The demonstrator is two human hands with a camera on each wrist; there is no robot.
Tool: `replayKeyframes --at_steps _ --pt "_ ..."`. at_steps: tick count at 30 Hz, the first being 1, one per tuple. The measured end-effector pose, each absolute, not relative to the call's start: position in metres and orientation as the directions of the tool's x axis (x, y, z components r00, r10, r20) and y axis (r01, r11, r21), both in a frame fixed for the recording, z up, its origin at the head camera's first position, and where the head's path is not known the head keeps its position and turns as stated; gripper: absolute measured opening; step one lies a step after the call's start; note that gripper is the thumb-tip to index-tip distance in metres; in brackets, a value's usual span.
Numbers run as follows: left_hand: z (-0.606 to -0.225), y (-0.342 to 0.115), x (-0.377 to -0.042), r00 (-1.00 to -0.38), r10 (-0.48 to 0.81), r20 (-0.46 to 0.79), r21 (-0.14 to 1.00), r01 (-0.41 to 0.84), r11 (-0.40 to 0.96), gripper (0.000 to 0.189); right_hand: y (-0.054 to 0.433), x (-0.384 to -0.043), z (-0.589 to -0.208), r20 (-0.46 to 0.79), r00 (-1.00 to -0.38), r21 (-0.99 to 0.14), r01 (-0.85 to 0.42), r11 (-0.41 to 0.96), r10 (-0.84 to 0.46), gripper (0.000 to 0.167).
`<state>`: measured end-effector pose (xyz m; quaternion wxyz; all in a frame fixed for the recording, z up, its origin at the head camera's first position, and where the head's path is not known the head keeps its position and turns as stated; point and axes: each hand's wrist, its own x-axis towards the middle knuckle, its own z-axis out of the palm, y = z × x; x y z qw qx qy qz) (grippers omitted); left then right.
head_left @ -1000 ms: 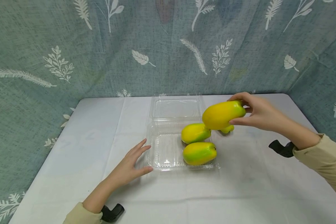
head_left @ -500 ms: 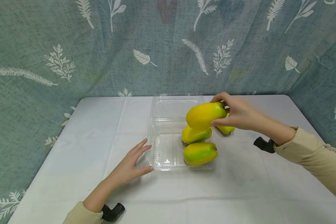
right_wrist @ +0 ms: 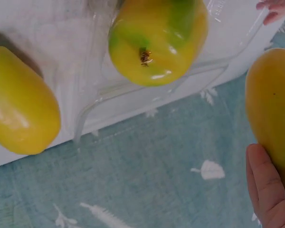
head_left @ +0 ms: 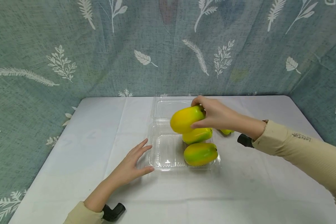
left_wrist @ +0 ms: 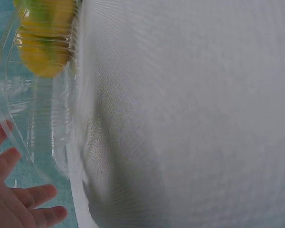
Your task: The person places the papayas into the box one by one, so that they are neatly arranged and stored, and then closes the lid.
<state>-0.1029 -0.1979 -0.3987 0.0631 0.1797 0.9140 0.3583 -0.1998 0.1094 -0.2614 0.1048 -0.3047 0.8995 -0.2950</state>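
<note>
My right hand (head_left: 217,114) grips a yellow-green papaya (head_left: 184,120) by its stem end, thumb on the near side and fingers over the top. It hangs above the clear plastic clamshell box (head_left: 163,152), overlapping the far papaya (head_left: 199,136) in the head view. A second papaya (head_left: 200,154) lies in front of that one, both in the right half of the box. My left hand (head_left: 128,166) holds nothing, its fingers spread with the tips right at the box's left rim. In the left wrist view its fingers (left_wrist: 35,194) stand beside the clear wall.
Another papaya (right_wrist: 23,102) lies on the white-covered table (head_left: 72,161) to the right of the box, mostly hidden by my right arm in the head view. The box's lid (head_left: 168,109) lies folded open towards the back. A leaf-patterned curtain (head_left: 100,56) hangs behind the table.
My right hand has carried the papaya leftward from the right side of the box to above its middle. My left hand and the papayas in the box have stayed put.
</note>
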Motion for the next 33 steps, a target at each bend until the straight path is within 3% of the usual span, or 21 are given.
replayKeyframes --at_steps 11,33 --pt "-0.400 -0.198 -0.103 -0.927 0.375 0.031 0.667 0.299 0.682 0.072 0.078 -0.209 -0.270 0.006 -0.774 -0.579 -0.519 0.629 -0.633 0.053" --pt "-0.398 -0.196 -0.101 -0.931 0.366 0.010 0.683 0.273 0.677 0.072 0.020 -0.222 -0.290 -0.242 -0.745 -0.460 -0.475 0.750 -0.621 0.052"
